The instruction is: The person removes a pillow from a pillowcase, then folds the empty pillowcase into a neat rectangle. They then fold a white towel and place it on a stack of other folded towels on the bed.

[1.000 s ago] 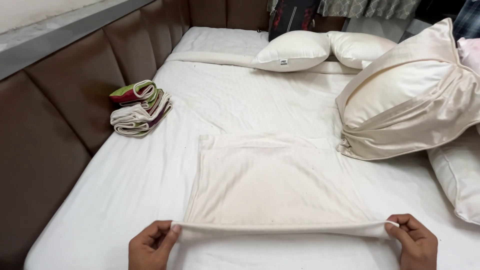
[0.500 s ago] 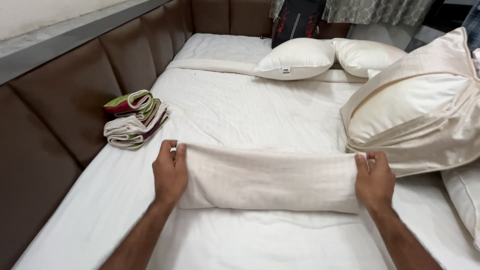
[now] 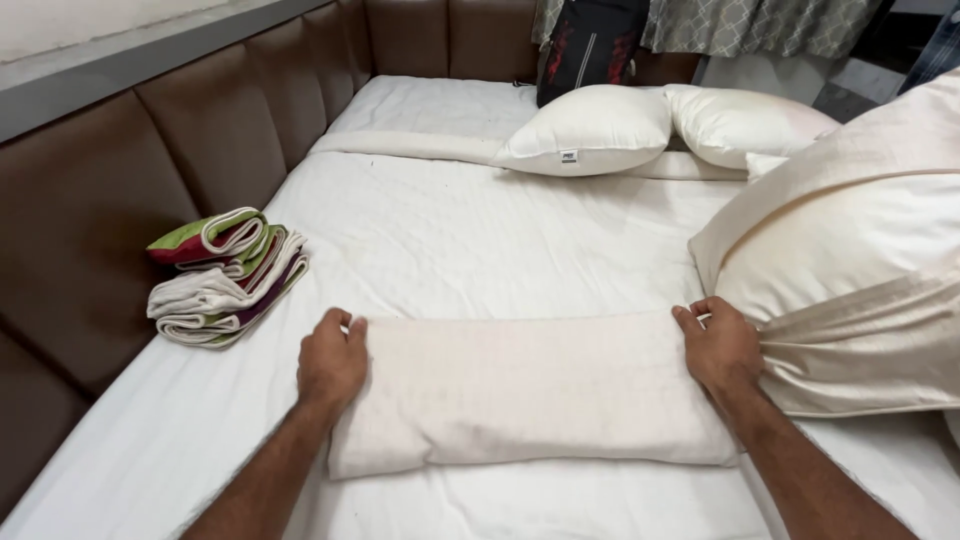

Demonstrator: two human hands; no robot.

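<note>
1. The folded cream fabric pillow cover [image 3: 530,395] lies flat across the near part of the white-sheeted bed [image 3: 450,240], as a long horizontal band.
2. The left hand [image 3: 333,362] rests palm down on the cover's left end, fingers together and curled over its far edge. Whether they pinch the cloth cannot be told from this angle.
3. The right hand [image 3: 720,348] rests on the cover's right end in the same way, fingers bent over the far corner; its grasp likewise appears to be a press rather than a clear clamp.
4. A large cream satin pillow [image 3: 850,260] stands tilted just beside the right hand, its lower edge touching the cover's right end.
5. A stack of folded cloths in cream, green and maroon [image 3: 225,275] lies on the sheet to the left, against the brown padded side panel [image 3: 130,190], well apart from the cover.
6. Two white pillows [image 3: 590,130] lie at the head of the bed, a dark bag [image 3: 590,50] upright behind them.
</note>
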